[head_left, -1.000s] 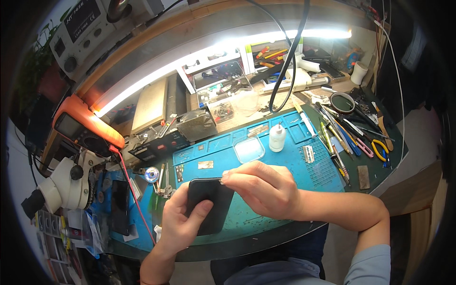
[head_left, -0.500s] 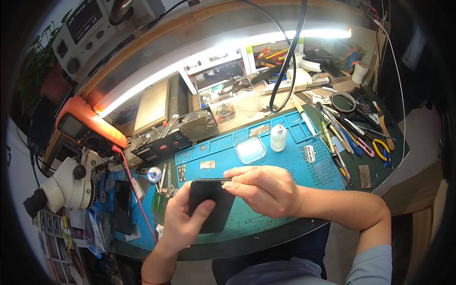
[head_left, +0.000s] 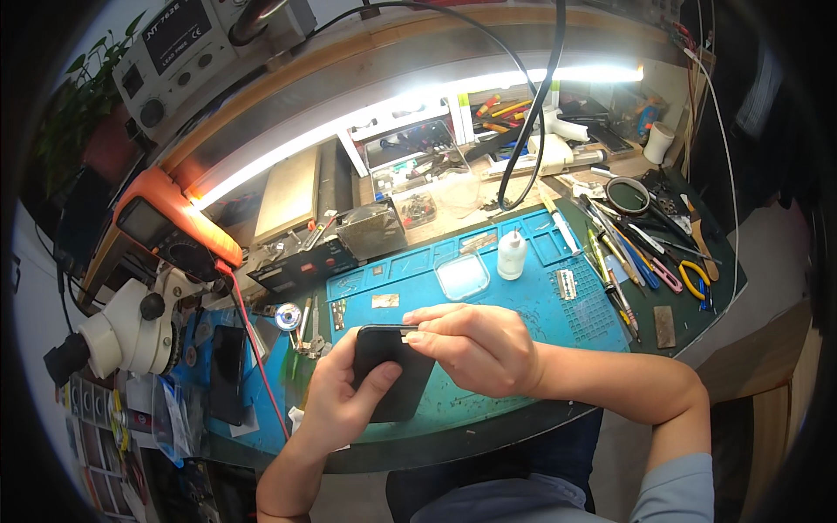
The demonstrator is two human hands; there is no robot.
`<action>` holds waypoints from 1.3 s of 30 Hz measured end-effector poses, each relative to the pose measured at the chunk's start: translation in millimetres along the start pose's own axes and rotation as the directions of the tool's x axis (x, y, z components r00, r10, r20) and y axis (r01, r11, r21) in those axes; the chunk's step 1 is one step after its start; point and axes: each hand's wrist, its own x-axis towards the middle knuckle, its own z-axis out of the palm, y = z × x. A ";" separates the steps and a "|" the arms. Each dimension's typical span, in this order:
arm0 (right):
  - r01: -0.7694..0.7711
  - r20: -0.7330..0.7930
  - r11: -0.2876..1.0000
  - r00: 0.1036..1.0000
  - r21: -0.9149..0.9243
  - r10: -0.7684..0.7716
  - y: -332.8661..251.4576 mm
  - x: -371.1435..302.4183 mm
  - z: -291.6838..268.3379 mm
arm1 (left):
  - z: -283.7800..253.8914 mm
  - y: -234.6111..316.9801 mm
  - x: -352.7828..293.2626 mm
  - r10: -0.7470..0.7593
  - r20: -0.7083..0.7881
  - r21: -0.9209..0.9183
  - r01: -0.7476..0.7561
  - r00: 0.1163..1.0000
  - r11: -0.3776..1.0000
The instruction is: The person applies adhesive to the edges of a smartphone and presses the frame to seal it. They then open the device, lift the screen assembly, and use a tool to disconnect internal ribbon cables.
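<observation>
Clamping the black phone [head_left: 410,383] in the left hand [head_left: 340,399], gripping around its left side. Pinching a small pale piece [head_left: 406,335] in the right hand [head_left: 479,349], against the far edge of the phone, toward its right corner. Holding the phone over the near part of the blue mat [head_left: 410,292] on the desk [head_left: 695,315]. Working near a clear tray [head_left: 464,277] on the far side, with a white bottle [head_left: 512,257] just right of it and a razor blade [head_left: 567,284] farther right.
</observation>
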 end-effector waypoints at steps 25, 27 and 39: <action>-0.128 0.002 0.991 0.992 0.046 0.128 -7.0 1.9 -2.2 | 9.2 -4.1 -2.2 0.095 -0.050 0.001 -0.095 0.994 0.995; -0.121 -0.014 0.991 0.992 0.058 0.122 -6.4 1.6 -1.3 | 9.3 -4.0 -2.2 0.100 -0.048 0.008 -0.100 0.994 0.995; -0.145 0.023 0.988 0.989 0.046 0.144 -9.2 2.4 -5.3 | 9.1 -4.8 -4.5 0.110 -0.057 0.049 -0.108 0.992 0.993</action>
